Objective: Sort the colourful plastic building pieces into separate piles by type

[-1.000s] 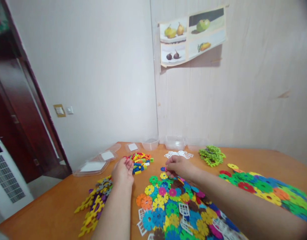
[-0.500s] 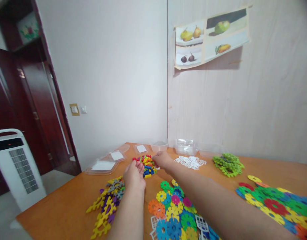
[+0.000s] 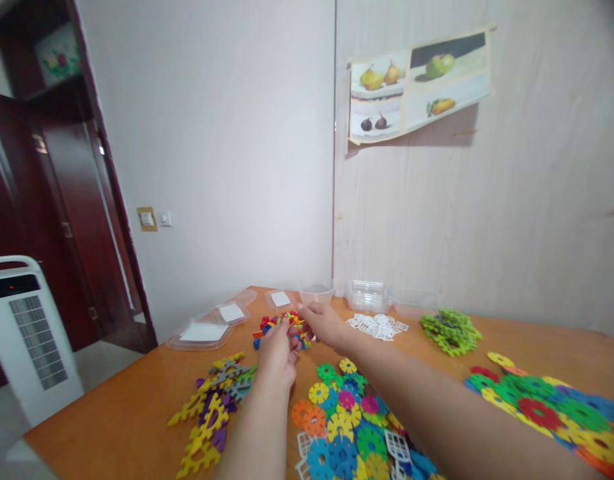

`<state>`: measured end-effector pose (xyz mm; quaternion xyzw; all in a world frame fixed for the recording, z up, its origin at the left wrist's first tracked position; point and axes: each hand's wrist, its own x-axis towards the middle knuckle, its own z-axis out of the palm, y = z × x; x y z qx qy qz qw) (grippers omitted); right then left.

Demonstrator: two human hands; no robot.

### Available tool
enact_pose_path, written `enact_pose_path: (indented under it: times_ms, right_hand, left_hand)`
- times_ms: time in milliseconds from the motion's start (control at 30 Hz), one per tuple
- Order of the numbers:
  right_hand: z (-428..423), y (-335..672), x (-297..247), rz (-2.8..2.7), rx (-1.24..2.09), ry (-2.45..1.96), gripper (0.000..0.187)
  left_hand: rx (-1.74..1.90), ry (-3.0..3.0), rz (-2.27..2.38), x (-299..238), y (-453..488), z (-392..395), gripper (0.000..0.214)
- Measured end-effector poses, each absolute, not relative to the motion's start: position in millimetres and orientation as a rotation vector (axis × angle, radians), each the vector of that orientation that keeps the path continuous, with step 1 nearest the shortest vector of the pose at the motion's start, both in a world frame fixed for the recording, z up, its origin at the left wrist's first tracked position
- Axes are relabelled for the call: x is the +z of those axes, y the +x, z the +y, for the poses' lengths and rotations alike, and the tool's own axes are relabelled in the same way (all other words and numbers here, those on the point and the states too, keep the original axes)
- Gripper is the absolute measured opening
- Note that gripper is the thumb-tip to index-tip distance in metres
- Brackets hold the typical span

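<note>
My left hand (image 3: pixel 277 350) is at the near side of a small pile of red, yellow, green and blue plastic building pieces (image 3: pixel 267 329), its fingers curled inward. Whatever it may hold is hidden. At the pile's right edge is my right hand (image 3: pixel 323 325), thumb and fingers pinched together; anything between them is too small to make out. The two hands are close to each other, and together they cover part of the pile.
Notched plastic discs (image 3: pixel 343 427) lie between my forearms, with more discs (image 3: pixel 547 407) at right. Yellow, grey and purple toothed pieces (image 3: pixel 209 413) are at left. White grid pieces (image 3: pixel 377 327), green pieces (image 3: pixel 451 331), clear lids (image 3: pixel 197 335) and clear containers (image 3: pixel 369 295) stand farther back.
My left hand has moved slightly right and up over the pile, its fingers now more curled. The right hand has shifted a little left, so the hands are closer together.
</note>
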<state>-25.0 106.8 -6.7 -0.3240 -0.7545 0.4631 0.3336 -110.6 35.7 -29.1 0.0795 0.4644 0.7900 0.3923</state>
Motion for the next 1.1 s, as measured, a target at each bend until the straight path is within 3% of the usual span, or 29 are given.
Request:
enact_pose_path:
  times_ms: [167, 367, 1100]
  right_hand:
    - [102, -16, -6, -2.161, 0.881, -0.870, 0.046]
    - [103, -8, -7, -2.239, 0.728, -0.866, 0.041]
    - [84, -37, -29, -1.932, 0.791, -0.968, 0.037]
  left_hand:
    - [1.910, 0.561, 1.216, -32, -103, 34, 0.030]
    - [1.916, 0.682, 1.186, -37, -97, 37, 0.044]
    - [2.168, 0.487, 1.146, -42, -90, 45, 0.021]
